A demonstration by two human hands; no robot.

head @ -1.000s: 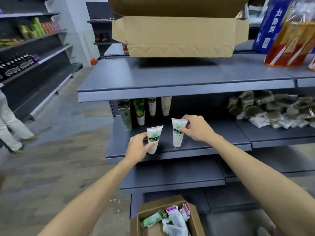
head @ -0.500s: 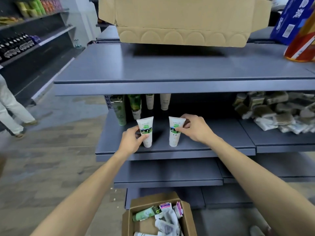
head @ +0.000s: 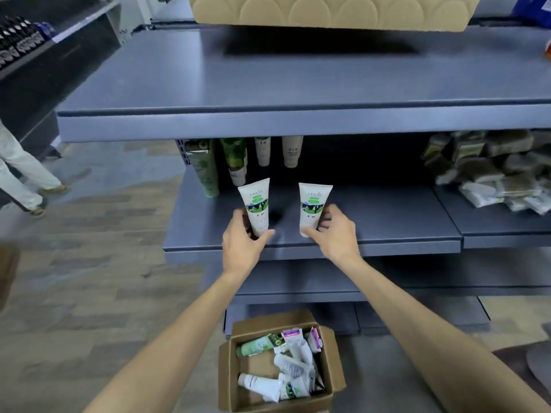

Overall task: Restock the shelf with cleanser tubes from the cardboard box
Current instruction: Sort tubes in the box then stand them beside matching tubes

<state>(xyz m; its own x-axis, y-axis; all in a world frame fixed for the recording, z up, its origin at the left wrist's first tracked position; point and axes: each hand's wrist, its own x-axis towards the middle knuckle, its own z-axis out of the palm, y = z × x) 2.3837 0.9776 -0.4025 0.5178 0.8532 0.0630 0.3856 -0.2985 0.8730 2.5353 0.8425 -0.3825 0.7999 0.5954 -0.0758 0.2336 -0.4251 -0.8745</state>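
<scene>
Two white cleanser tubes with green labels stand cap-down near the front of the grey middle shelf (head: 387, 222). My left hand (head: 241, 242) grips the base of the left tube (head: 255, 204), thumb on one side and fingers on the other. My right hand (head: 334, 234) holds the base of the right tube (head: 313, 207) the same way. On the floor below me sits the open cardboard box (head: 337, 365), holding several more tubes lying in a loose heap.
Several green and white tubes (head: 235, 159) stand at the back left of the same shelf. A pile of packets (head: 489, 168) fills its right side. A large cardboard box (head: 328, 10) rests on the top shelf. A person's legs (head: 21, 177) are at the left.
Both hands have slid down from the upper parts of the tubes to their bases. My view has dropped and moved closer to the shelf. The person at the left has stepped on.
</scene>
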